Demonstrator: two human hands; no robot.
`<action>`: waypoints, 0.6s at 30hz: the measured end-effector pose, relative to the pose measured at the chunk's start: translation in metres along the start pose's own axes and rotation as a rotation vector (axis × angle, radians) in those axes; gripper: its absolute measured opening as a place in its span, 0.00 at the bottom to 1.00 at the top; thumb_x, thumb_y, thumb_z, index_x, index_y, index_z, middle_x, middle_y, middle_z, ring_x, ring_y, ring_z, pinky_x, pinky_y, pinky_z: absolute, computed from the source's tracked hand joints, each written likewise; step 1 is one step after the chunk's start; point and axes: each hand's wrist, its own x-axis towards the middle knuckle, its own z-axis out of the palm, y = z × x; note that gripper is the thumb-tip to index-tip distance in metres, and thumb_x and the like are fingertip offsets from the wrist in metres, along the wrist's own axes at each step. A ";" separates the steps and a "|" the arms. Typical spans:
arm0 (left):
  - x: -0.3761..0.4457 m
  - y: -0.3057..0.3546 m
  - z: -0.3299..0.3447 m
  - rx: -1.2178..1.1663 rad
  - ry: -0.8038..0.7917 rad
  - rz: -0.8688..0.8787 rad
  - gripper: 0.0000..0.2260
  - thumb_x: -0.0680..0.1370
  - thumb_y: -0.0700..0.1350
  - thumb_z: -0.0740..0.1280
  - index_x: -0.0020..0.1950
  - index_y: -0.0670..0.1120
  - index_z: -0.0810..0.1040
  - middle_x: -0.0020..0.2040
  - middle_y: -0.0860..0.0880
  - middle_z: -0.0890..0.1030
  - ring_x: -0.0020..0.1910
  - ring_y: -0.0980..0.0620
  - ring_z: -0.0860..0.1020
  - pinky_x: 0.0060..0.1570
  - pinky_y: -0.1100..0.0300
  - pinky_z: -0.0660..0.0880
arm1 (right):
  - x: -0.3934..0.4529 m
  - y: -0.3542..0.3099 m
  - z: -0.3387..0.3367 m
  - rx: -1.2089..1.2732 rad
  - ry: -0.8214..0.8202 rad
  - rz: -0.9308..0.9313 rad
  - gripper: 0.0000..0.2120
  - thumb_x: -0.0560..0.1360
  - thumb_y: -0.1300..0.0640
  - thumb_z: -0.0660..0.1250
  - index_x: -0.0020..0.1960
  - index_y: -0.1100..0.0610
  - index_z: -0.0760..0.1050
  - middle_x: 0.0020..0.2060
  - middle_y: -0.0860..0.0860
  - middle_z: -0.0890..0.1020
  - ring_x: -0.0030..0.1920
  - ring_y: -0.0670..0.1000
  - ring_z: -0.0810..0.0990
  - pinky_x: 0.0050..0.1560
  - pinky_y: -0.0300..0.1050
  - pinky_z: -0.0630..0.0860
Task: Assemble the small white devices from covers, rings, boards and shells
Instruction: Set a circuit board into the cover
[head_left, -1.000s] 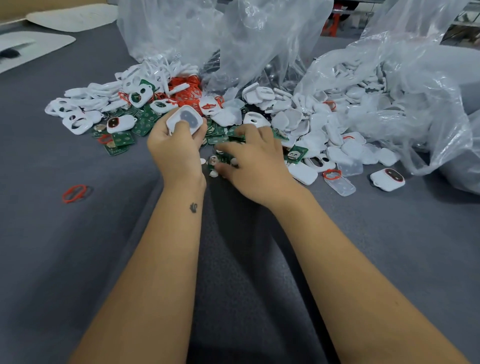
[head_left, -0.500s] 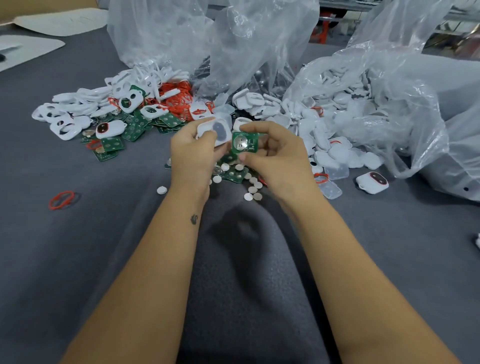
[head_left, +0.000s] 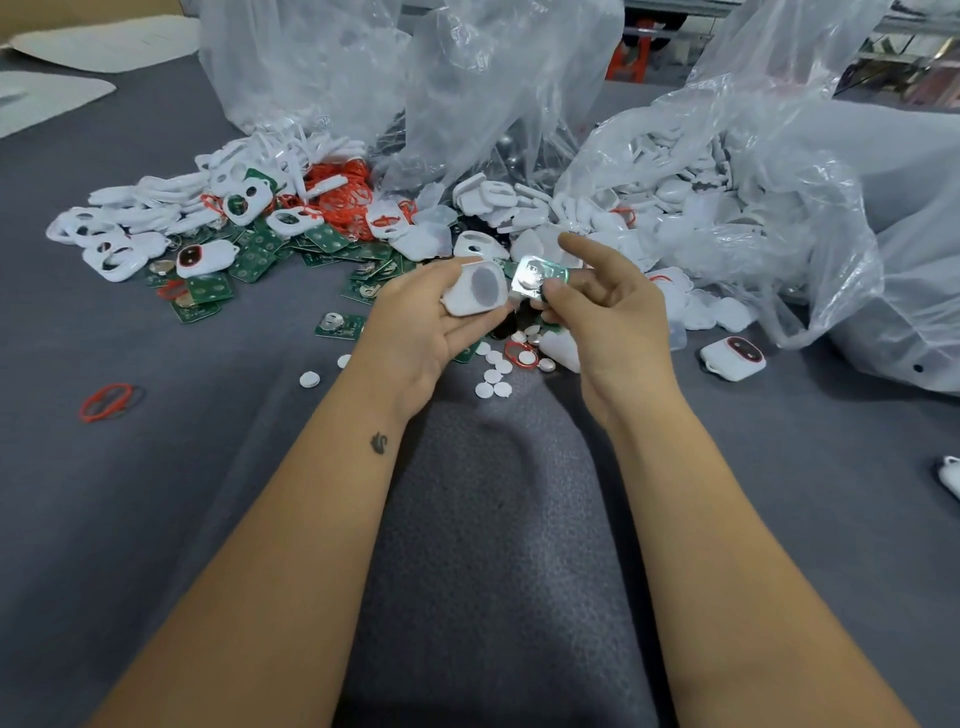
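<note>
Beside the shell (head_left: 475, 295), right hand (head_left: 605, 312) has tilted the board (head_left: 535, 279).

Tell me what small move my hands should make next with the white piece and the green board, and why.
Probably bring the green board leftward and seat it against the white cover. The left hand holds the cover tilted toward it, the right hand pinches the board right beside it, and the two parts look almost touching but not yet joined.
</note>
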 end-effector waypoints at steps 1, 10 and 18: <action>0.000 0.001 0.000 -0.040 -0.015 -0.046 0.11 0.82 0.39 0.59 0.50 0.37 0.79 0.46 0.39 0.85 0.46 0.42 0.84 0.43 0.55 0.82 | -0.001 0.000 0.001 0.007 -0.005 -0.005 0.12 0.74 0.72 0.66 0.55 0.60 0.77 0.36 0.53 0.81 0.33 0.44 0.79 0.40 0.35 0.77; -0.003 0.003 0.002 -0.102 -0.109 -0.192 0.15 0.83 0.41 0.54 0.60 0.34 0.75 0.51 0.36 0.83 0.45 0.42 0.84 0.45 0.53 0.83 | -0.006 -0.001 0.009 -0.049 0.006 -0.050 0.11 0.72 0.72 0.68 0.44 0.57 0.80 0.28 0.46 0.79 0.28 0.42 0.77 0.31 0.33 0.75; -0.001 -0.001 0.000 -0.057 -0.163 -0.186 0.12 0.81 0.39 0.57 0.55 0.35 0.77 0.48 0.38 0.84 0.45 0.44 0.85 0.45 0.56 0.82 | -0.006 0.001 0.012 -0.106 0.047 -0.045 0.09 0.72 0.69 0.70 0.40 0.56 0.80 0.31 0.49 0.82 0.32 0.44 0.81 0.35 0.37 0.78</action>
